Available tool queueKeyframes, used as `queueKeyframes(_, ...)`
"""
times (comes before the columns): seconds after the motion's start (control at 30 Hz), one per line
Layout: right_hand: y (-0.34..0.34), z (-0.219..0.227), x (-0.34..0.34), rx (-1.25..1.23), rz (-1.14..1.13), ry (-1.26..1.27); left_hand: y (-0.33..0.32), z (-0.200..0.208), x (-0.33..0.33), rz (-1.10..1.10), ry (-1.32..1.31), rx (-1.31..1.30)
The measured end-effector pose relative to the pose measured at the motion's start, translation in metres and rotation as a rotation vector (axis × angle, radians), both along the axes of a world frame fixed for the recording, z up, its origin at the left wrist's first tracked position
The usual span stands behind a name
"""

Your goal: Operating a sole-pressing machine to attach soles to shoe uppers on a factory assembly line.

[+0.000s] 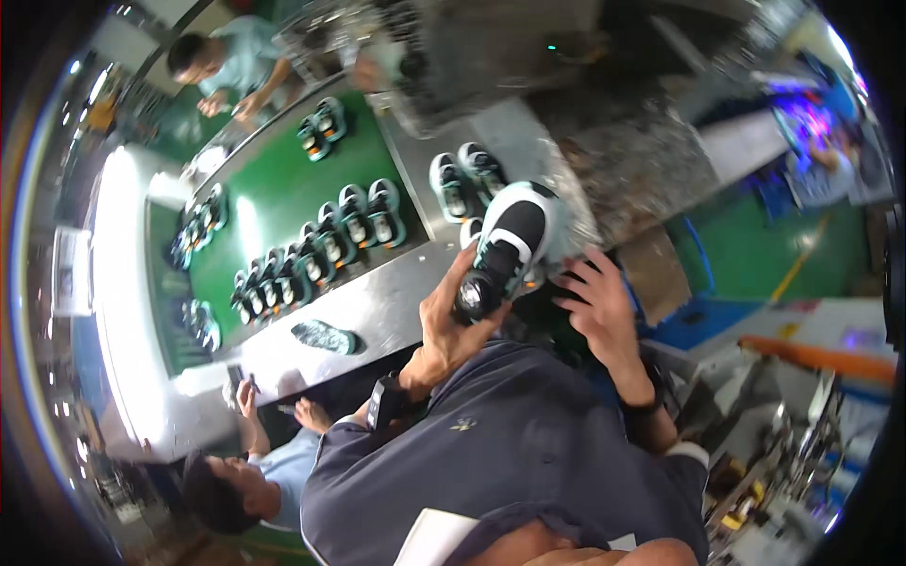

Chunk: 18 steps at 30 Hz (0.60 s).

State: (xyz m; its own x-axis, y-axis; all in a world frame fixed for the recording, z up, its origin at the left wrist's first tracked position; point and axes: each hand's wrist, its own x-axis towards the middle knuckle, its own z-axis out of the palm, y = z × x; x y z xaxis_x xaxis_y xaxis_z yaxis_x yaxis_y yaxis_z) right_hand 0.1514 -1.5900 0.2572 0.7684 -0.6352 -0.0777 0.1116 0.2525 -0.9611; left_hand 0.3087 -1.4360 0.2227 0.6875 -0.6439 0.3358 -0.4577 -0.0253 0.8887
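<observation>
A black and white sneaker (514, 241) with pale green edges is held up in front of me, its white toe pointing away. My left hand (451, 321) grips it around the heel, thumb on one side and fingers on the other. To the right of the shoe, my right hand (599, 307) is raised with its fingers spread and nothing in them; it looks slightly blurred. Just beyond the held shoe, a pair of similar sneakers (453, 189) stands on the metal table (392, 292). Part of another shoe shows behind the held one.
A green conveyor belt (274, 179) at left carries a row of matching sneakers (326, 236). A pale green shoe sole (324, 337) lies on its metal edge. One co-worker (236, 71) stands across the belt, another (255, 481) sits close at left. A cardboard piece (653, 274) is at right.
</observation>
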Motion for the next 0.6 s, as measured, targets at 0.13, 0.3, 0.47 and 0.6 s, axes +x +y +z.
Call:
queueKeyframes(0.13,-0.015,-0.026,-0.013,-0.007,0.029,-0.163,-0.021,0.034,-0.056,-0.218,-0.315,-0.001)
queueKeyframes(0.3,-0.009,-0.015,-0.09,0.577,-0.012,-0.196,-0.018,0.048,-0.096,-0.603,-0.165,-0.011)
queueKeyframes(0.47,-0.004,-0.051,-0.13,0.56,0.083,-0.226,-0.027,0.028,-0.138,-0.667,0.85,-0.055)
queueKeyframes(0.6,0.006,-0.032,-0.144,0.51,0.144,-0.097,-0.016,0.004,-0.163,-0.676,0.97,-0.057)
